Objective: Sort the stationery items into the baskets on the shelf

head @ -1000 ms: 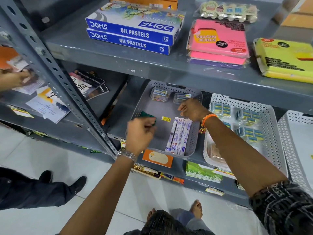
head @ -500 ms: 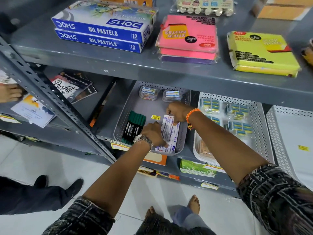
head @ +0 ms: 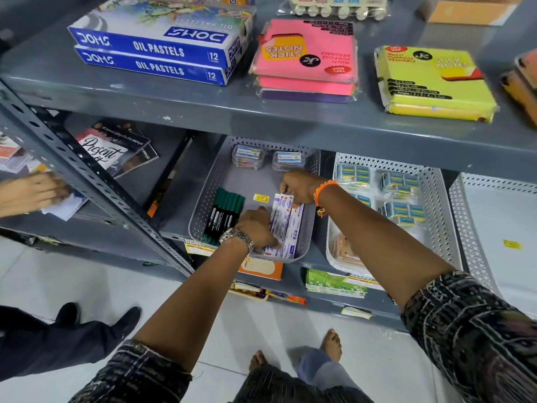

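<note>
A grey perforated basket (head: 205,207) sits on the lower shelf. Inside it lie green-capped markers (head: 223,212) on the left, long white packets (head: 286,225) on the right, and two small clear boxes (head: 248,155) at the back. My left hand (head: 257,228) presses on the near end of the white packets, fingers curled on them. My right hand (head: 299,186) grips their far end. To the right, a white basket (head: 436,181) holds several blue-and-yellow packs.
The upper shelf carries oil pastel boxes (head: 157,50), pink sticky notes (head: 308,56) and yellow sticky notes (head: 433,82). Another white basket (head: 465,210) stands far right. Another person's hand (head: 32,193) reaches among booklets at left. A slanted shelf post (head: 87,181) crosses left.
My left hand set the green markers down in the grey basket, then moved right onto the white packets. My right hand stayed at the packets' far end.
</note>
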A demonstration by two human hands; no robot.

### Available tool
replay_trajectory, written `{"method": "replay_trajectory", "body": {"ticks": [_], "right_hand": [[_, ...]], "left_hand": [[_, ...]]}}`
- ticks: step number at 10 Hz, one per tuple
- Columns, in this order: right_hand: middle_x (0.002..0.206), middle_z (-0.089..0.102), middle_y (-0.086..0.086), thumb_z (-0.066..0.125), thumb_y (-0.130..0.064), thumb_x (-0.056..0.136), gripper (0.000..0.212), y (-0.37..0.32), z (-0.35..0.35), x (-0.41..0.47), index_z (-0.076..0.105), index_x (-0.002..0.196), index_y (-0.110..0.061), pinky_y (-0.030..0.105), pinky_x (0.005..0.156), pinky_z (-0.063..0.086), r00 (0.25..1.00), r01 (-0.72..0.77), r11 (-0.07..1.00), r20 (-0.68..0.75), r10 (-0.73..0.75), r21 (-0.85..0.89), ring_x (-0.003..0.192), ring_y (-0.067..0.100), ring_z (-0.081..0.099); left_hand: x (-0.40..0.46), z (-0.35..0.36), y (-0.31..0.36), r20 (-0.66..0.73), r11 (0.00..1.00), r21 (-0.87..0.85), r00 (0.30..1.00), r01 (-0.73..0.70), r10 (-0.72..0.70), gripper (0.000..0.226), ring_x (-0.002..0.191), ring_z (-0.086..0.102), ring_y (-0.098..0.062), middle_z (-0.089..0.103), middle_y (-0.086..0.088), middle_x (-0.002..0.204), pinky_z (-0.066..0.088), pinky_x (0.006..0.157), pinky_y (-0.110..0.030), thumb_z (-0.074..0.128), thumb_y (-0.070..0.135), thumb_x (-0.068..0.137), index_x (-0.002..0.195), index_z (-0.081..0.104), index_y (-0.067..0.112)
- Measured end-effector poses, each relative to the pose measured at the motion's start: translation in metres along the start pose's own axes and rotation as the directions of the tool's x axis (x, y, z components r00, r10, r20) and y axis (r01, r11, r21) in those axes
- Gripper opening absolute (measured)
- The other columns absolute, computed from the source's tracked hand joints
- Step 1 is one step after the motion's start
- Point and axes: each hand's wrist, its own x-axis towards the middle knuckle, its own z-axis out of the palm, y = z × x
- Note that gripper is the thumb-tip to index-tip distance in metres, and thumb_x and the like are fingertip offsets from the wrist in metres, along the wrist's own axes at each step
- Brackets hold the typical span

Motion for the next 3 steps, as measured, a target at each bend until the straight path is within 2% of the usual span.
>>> {"method": "replay_trajectory", "body": {"ticks": [1, 2, 3], "right_hand": [[0.122, 0.066, 0.013, 0.080, 0.002, 0.076, 0.046, 0.005, -0.002, -0.004, 0.066, 0.118, -0.007, 0.041, 0.098, 0.054, 1.000, -0.012, 0.998, -0.017, 0.013, 0.060, 0.111, 0.030, 0.063], [0.129, 0.062, 0.013, 0.070, 0.005, 0.083, 0.043, 0.009, 0.002, -0.021, 0.064, 0.124, -0.008, 0.029, 0.103, 0.048, 0.984, -0.036, 0.986, -0.164, 0.064, 0.166, 0.118, 0.027, 0.060], [0.131, 0.061, 0.014, 0.062, 0.010, 0.085, 0.045, 0.014, 0.008, -0.037, 0.064, 0.127, -0.005, 0.019, 0.098, 0.043, 0.934, -0.007, 0.957, -0.340, 0.110, 0.290, 0.120, 0.026, 0.060]], "left_hand": [[-0.002, 0.001, 0.000, 0.019, 1.000, -0.025, 1.000, 0.013, -0.012, 0.069, 0.098, 0.070, -0.026, 0.068, -0.009, 0.115, 0.055, 0.077, -0.032, 0.091, 0.040, 0.068, 0.116, 0.052, 0.009], [-0.005, -0.003, -0.004, 0.024, 0.999, -0.035, 1.000, 0.005, -0.005, 0.068, 0.100, 0.068, -0.025, 0.065, -0.008, 0.116, 0.056, 0.085, -0.036, 0.087, 0.049, 0.070, 0.117, 0.058, 0.008], [-0.009, -0.004, -0.005, -0.066, 0.999, -0.049, 0.998, 0.003, -0.006, 0.065, 0.104, 0.066, -0.026, 0.066, -0.008, 0.114, 0.054, 0.085, -0.036, 0.083, 0.052, 0.074, 0.117, 0.059, 0.009]]}}
